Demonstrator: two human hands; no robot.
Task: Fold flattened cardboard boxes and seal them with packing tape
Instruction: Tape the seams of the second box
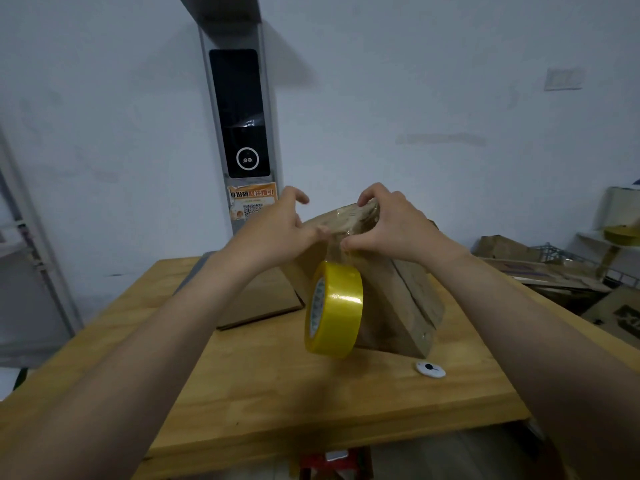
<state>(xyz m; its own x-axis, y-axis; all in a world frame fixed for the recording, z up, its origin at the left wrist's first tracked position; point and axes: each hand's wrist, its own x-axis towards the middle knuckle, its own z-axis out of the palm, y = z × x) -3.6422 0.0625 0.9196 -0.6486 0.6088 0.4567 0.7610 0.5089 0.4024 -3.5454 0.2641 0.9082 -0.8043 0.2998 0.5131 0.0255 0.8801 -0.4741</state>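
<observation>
Brown cardboard box (398, 299) at mid-desk, tipped up on a lower edge, its long seamed face turned toward me. Flaps look closed, so I cannot see inside. Glossy clear tape wraps its raised upper end.

Yellow tape roll (334, 310) hangs free in front of the box's near face, clear of the desk (242, 393). It is held up only by a strip of tape (334, 249) running to the box's top edge. Cannot tell if the roll touches the box.

Right hand (388, 223): fingers curled over the box's upper edge, thumb pressed to the near face right where the strip meets it. A firm grip on the box.

Left hand (277, 223): thumb tip at the same strip, just beside the right thumb. The other fingers are raised and loosely curled above the box's corner, around nothing I can see. I cannot tell whether this hand pinches the tape or only presses on it.

Flattened cardboard (263, 299) lies on the desk behind and left of the box, partly under the left forearm. A small white disc (430, 369) with a dark centre lies on the desk near the box's near right corner.

Grey pillar (239, 112) with a dark screen stands against the wall behind the desk, an orange sticker (252, 202) below the screen. More loose cardboard (540, 268) is piled to the right, beyond the desk.
</observation>
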